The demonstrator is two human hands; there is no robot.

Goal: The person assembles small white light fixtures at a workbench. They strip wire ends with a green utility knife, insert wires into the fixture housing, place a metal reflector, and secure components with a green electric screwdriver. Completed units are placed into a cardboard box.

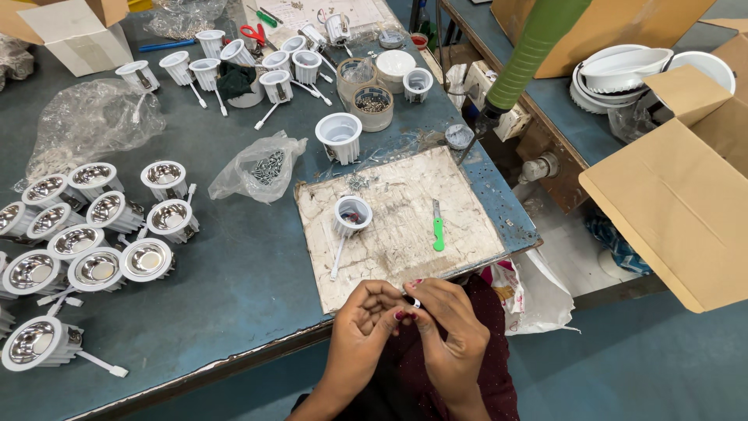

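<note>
My left hand (363, 321) and my right hand (448, 326) meet just below the table's front edge, fingertips pinched together on a small white part (414, 302). Straight ahead on a worn pale work board (405, 234) stands a white lamp housing (351, 214) with a white cable trailing toward me. A green-handled small screwdriver (438, 228) lies on the board to the right. Loose screws (358, 182) are scattered at the board's far edge.
Several finished lamps with shiny reflectors (97, 226) crowd the left of the blue table. More white housings (234, 66) stand at the back, near red scissors (253, 33), a screw bag (261, 168) and screw tubs (372, 105). A cardboard box (678, 195) stands at right.
</note>
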